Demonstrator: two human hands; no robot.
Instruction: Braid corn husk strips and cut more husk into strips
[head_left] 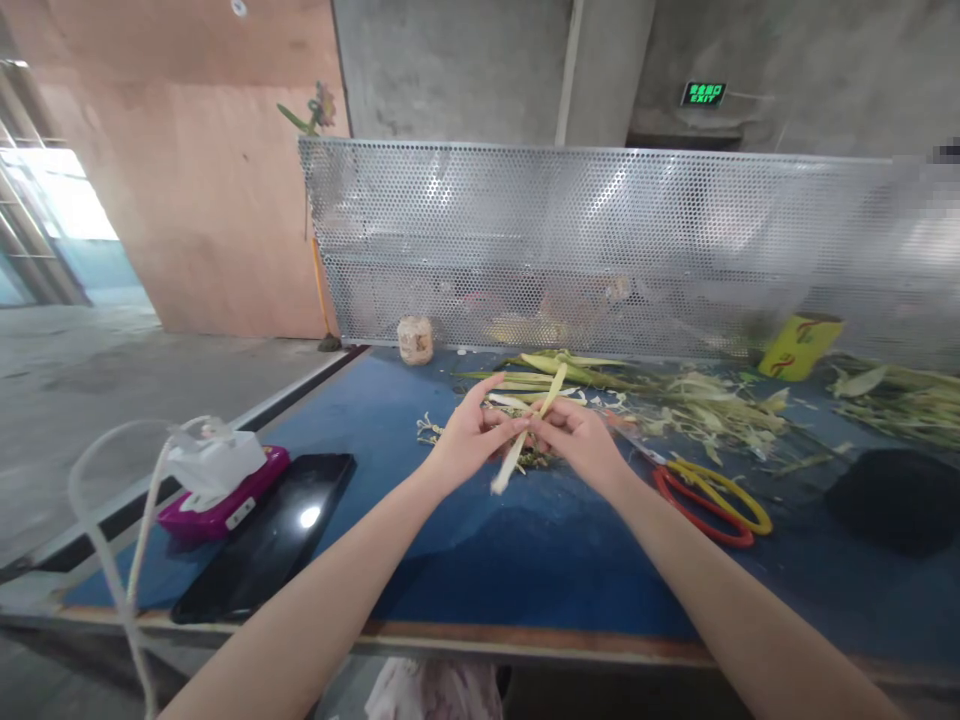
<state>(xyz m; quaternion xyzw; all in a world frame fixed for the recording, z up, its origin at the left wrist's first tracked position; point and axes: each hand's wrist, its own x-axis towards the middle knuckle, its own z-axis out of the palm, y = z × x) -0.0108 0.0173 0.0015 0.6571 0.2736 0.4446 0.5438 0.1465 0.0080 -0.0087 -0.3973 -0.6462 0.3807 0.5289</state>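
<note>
Between my two hands, above the middle of the blue table, is a pale yellow-green strip of husk or leaf (553,388). It slants from upper right down to a whitish lower end. My left hand (478,428) pinches it between thumb and fingers near its middle. Right beside, my right hand (574,432) pinches the same strip, thumbs almost touching. Under and behind the hands lie braided or knotted plant pieces (431,430), mostly covered by my fingers. Long green and pale leaves (600,372) are spread just beyond.
Scissors with red and yellow handles (709,497) lie at right, near a black round object (896,500). Dried husks (705,405) and a yellow can (801,346) are behind. At left are a phone (262,540) and a magenta power strip (225,505) with cables. A perforated metal screen (480,220) bounds the back.
</note>
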